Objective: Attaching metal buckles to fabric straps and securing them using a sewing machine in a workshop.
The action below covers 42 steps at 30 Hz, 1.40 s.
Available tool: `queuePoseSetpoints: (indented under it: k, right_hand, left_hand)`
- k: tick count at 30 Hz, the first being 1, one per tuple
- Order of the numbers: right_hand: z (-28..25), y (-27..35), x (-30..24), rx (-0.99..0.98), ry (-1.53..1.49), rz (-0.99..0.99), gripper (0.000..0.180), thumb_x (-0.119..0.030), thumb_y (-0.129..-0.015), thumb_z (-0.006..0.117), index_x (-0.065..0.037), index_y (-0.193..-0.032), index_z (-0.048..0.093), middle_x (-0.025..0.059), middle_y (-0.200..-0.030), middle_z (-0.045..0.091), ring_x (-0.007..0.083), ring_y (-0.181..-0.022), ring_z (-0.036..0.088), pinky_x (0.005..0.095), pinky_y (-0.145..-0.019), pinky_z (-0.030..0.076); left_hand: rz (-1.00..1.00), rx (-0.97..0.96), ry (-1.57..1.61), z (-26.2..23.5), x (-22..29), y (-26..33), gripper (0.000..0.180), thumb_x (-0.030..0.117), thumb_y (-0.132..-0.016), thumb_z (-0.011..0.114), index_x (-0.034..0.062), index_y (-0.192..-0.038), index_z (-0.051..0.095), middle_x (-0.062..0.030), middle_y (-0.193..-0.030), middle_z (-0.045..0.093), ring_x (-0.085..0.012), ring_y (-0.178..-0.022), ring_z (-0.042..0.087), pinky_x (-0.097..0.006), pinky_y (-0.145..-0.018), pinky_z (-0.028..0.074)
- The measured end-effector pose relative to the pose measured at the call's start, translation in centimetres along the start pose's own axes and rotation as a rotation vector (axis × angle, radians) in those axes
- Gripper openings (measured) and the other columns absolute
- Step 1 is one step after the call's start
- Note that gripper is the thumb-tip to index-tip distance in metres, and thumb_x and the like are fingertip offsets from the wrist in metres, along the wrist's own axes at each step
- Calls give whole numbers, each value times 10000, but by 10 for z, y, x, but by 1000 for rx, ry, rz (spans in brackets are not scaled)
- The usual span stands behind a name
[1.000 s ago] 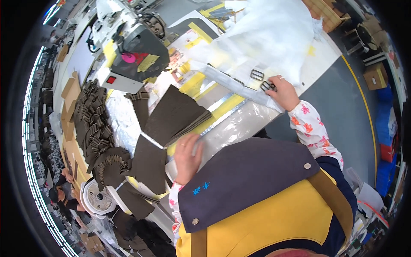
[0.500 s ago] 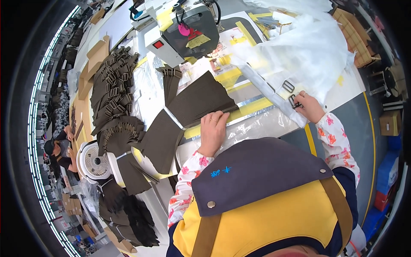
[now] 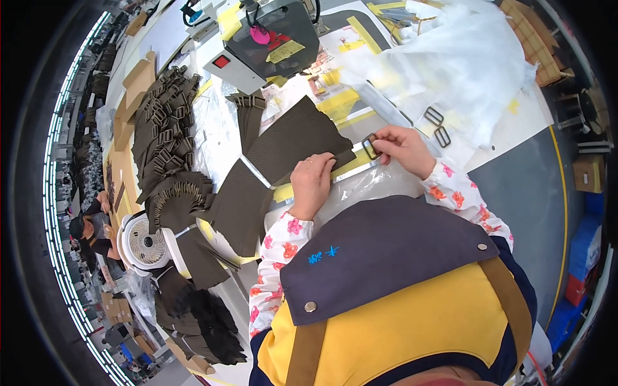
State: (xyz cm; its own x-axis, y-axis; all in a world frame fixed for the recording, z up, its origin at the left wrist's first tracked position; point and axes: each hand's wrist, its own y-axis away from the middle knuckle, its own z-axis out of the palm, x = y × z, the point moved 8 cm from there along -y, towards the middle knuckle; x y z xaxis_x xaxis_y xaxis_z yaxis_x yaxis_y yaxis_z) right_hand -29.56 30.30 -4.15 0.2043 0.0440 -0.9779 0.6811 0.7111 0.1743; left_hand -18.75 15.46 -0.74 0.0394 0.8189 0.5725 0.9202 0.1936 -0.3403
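Buckle, dark and framed with a bar across it, sits between thumb and fingers of the right hand, whose grip is clamped on it. It is held just beside the end of a dark brown ribbed strip; whether the two touch, I cannot tell. The left hand rests its curled fingers at the near edge of the stack of strips, a strip end showing beyond the fingertips; whether that grip pinches the strip or only presses it, I cannot tell. A white band crosses the stack.

Two loose buckles lie on the bench, close to the right wrist, beside a crumpled white sheet.

As for writing, blue characters stand out on the dark apron flap. Ahead, the grey and white machine carries a yellow slip with marks too small to read, next to a pink tag. A red switch marks its near corner. To the left lie a heap of strips fitted with buckles and a white fan.
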Motion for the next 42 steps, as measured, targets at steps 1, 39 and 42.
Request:
queuePoseSetpoints:
  k: [1, 39, 42]
  right_hand:
    - [15, -4, 6, -41, -143, 65, 116, -108, -846, 562, 2, -881, 563, 20, -712, 577, 77, -553, 542, 196, -507, 440]
    - [144, -10, 32, -315, 67, -16, 120, -25, -769, 573, -8, -792, 457, 40, -651, 519, 79, -549, 505, 224, -507, 434]
    - [143, -6, 19, -294, 278, -183, 108, -21, -782, 578, -9, -794, 471, 28, -688, 513, 72, -587, 505, 219, -530, 431]
  left_hand:
    - [-42, 46, 117, -11, -2, -3, 82, 79, -803, 572, 32, -865, 596, -91, -717, 587, -239, -642, 542, -325, -588, 406]
    - [-277, -35, 101, -65, -28, 52, 83, 82, -764, 607, 26, -778, 548, -138, -612, 552, -309, -550, 556, -370, -499, 417]
    - [-206, -29, -10, -58, -20, 49, 92, 83, -762, 612, 24, -784, 545, -142, -620, 557, -307, -553, 556, -362, -499, 420]
